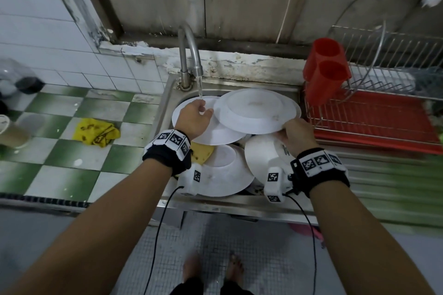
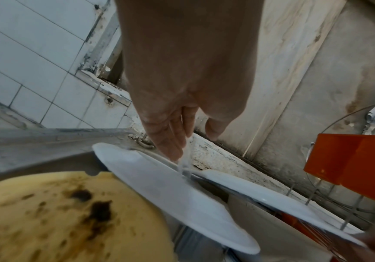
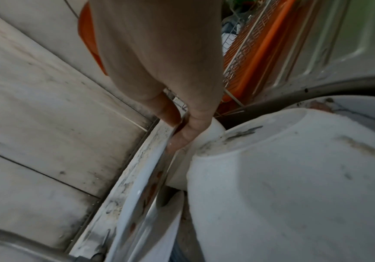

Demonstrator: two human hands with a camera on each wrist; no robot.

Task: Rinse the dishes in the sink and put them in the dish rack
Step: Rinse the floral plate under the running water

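A steel sink (image 1: 167, 93) holds several white dishes. My right hand (image 1: 297, 135) pinches the near rim of an upturned white plate (image 1: 256, 110), thumb on top and fingers under it (image 3: 182, 134). My left hand (image 1: 195, 115) is open under the tap's water stream (image 1: 199, 90), fingers straight (image 2: 171, 140), above a second white plate (image 1: 215, 134) (image 2: 171, 195). An upturned white bowl (image 1: 261, 155) (image 3: 294, 186) lies below my right hand. Another plate (image 1: 223, 172) lies at the front of the sink, beside a stained yellow sponge (image 1: 203, 151) (image 2: 58, 221).
The curved tap (image 1: 189, 55) runs at the sink's back. A wire dish rack (image 1: 383, 108) on a red tray stands to the right, with a red cutlery holder (image 1: 323, 72) on its left end. A yellow cloth (image 1: 96, 132) lies on the green-checked counter at the left.
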